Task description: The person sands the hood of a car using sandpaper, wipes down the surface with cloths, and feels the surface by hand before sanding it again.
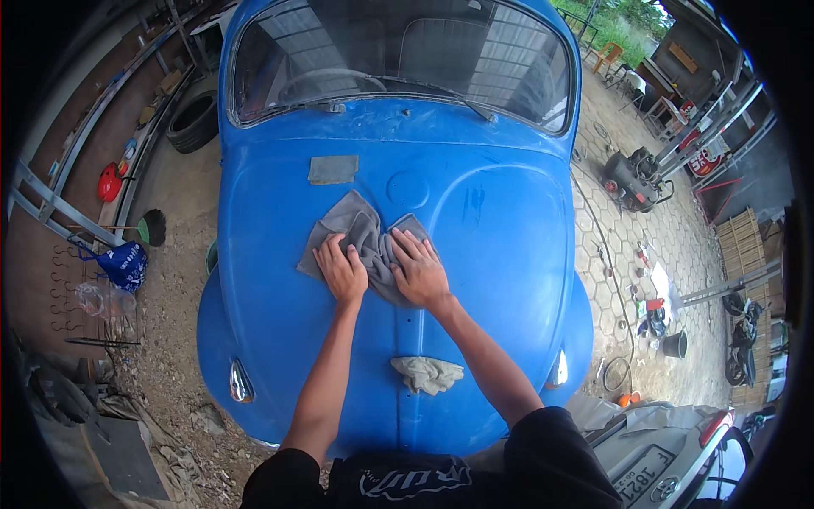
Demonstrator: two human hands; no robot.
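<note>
A grey cloth (366,233) lies bunched in folds on the blue car hood (500,254). My left hand (341,267) is on its left part, fingers bent into the fabric. On the right part, my right hand (417,270) holds the folds with the fingers pointing up and left; the thumb side is partly hidden by cloth. Above the cloth, a small grey rectangular pad (333,170) rests flat on the hood. Closer to me, between my forearms, sits a crumpled off-white rag (427,375).
The car's windshield (398,59) rises beyond the hood. Left are a tire (193,123) and a blue bag (125,265). On the right paving stand a black wheeled machine (634,180), a hose (617,373) and a dark bucket (675,343). A silver car (615,450) is at lower right.
</note>
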